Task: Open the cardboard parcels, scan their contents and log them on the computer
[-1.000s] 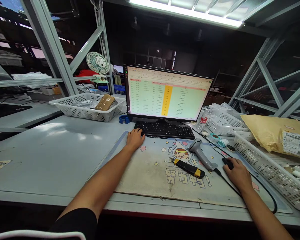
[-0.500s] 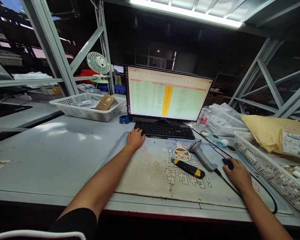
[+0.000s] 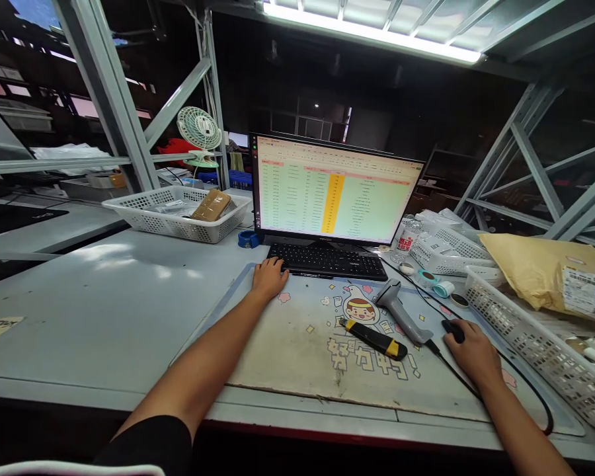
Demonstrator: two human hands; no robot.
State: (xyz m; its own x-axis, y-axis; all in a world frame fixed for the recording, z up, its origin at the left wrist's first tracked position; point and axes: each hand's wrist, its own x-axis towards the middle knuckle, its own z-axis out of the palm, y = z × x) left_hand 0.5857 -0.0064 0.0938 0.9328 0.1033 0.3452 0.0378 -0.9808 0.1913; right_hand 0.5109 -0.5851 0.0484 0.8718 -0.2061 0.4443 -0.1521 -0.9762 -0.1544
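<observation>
My left hand (image 3: 269,279) rests at the left end of the black keyboard (image 3: 327,262), its fingers stretched over the keys and holding nothing. My right hand (image 3: 473,352) is curved over a black computer mouse (image 3: 454,331) on the printed desk mat (image 3: 277,350). Between my hands lie a grey barcode scanner (image 3: 402,313), with its cable running toward the right, and a black and yellow utility knife (image 3: 374,339). Behind the keyboard stands a monitor (image 3: 297,192) showing a spreadsheet with one yellow column.
At the left back, a white basket (image 3: 203,230) holds a brown package, beside a blue tape roll (image 3: 248,239). To the right, a padded yellow mailer (image 3: 540,264) lies over another white basket (image 3: 540,350). A small fan (image 3: 199,128) sits by the metal frame.
The view has shifted slightly, so everything sits a little lower and to the right. Both hands keep their places on the keyboard and the mouse.
</observation>
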